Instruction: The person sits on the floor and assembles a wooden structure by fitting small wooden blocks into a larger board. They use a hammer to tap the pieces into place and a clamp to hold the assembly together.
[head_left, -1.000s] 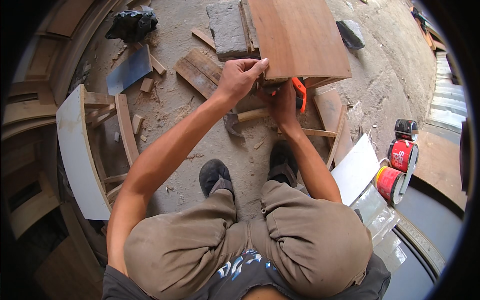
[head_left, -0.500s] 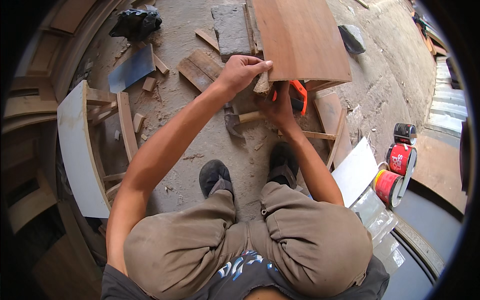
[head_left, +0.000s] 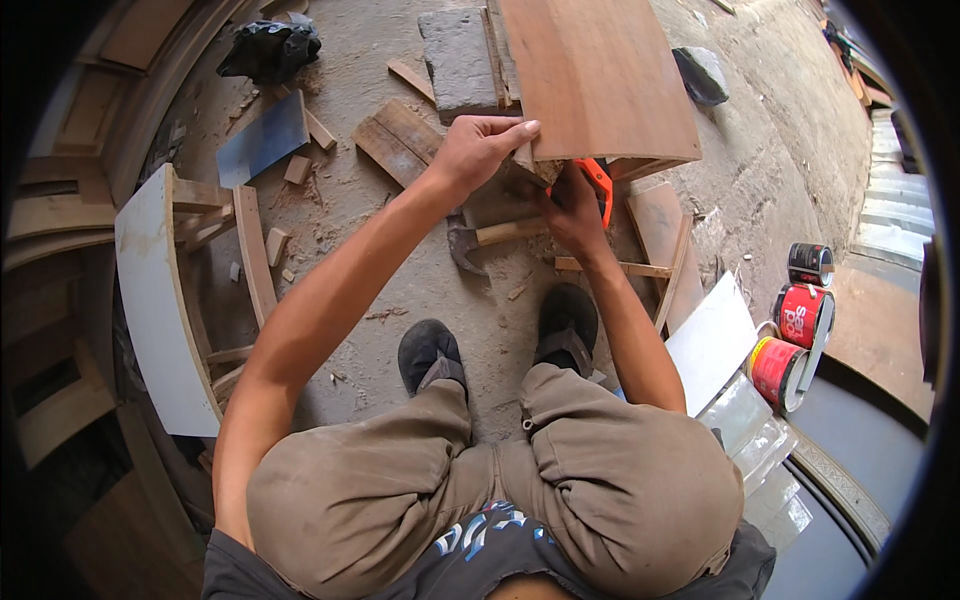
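My left hand (head_left: pixel 476 155) pinches the near left edge of a brown plywood panel (head_left: pixel 605 85), its thumb lying on top. Below that corner, the rough end of a wooden batten (head_left: pixel 540 168) sticks out. My right hand (head_left: pixel 574 212) is closed under the panel's near edge, beside the batten; its fingertips are hidden, so what it grips cannot be made out. Just right of it shows the orange curved handle (head_left: pixel 602 190) of a tool, mostly covered. A claw hammer (head_left: pixel 465 248) with a wooden handle lies on the floor below my hands.
Left of my legs stands a white-faced wooden frame (head_left: pixel 155 300). Wood offcuts and a blue board (head_left: pixel 263 138) lie beyond it. A concrete block (head_left: pixel 458 62) and a stone (head_left: pixel 702 76) flank the panel. Red cans (head_left: pixel 778 368) and a white sheet (head_left: pixel 712 345) are at the right.
My right hand has shifted slightly down and right, covering the dark part beside the orange handle. The panel and my left hand have moved slightly left; the batten's end shows more.
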